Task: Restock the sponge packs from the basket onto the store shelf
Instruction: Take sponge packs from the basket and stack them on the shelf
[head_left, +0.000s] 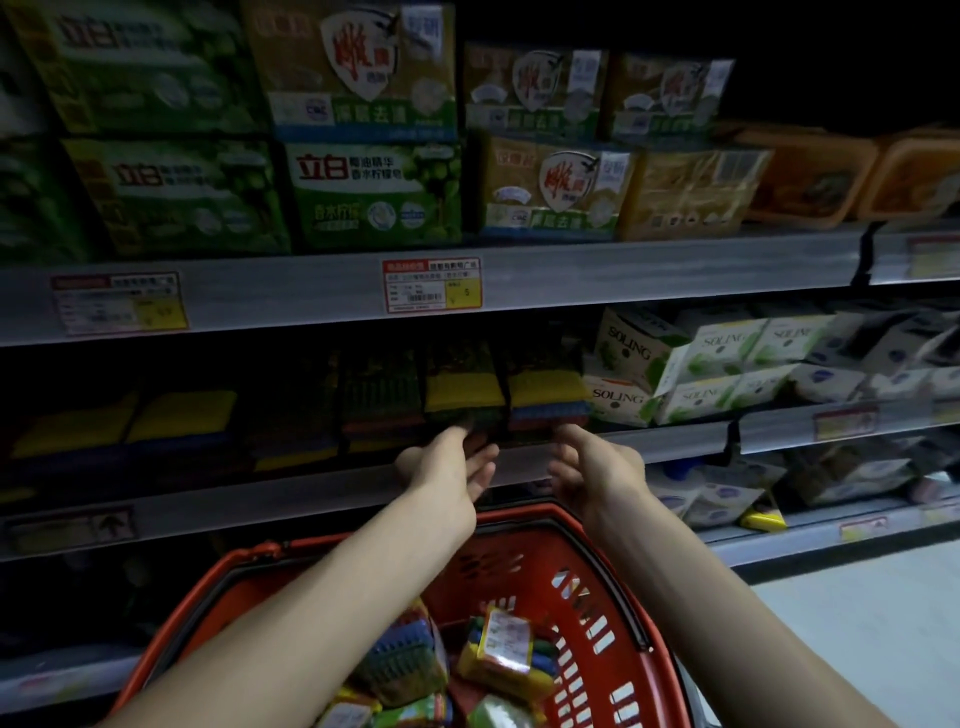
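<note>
**Both hands empty at the sponge shelf**

Far left on the middle shelf (291, 499), yellow sponge packs (182, 410) lie flat in dim light. Further along, upright packs (465, 395) stand in a row. The left hand (447, 467) reaches to the shelf lip under that row, fingers straight and loose, gripping nothing — whether the tips touch a pack I cannot tell. Just beside it is the right hand (597, 467), palm turned inward, fingers relaxed and empty. Right of the row sit white Soling boxes (623, 395). Below the arms, the red basket (587, 623) holds loose packs (498, 660).
</note>
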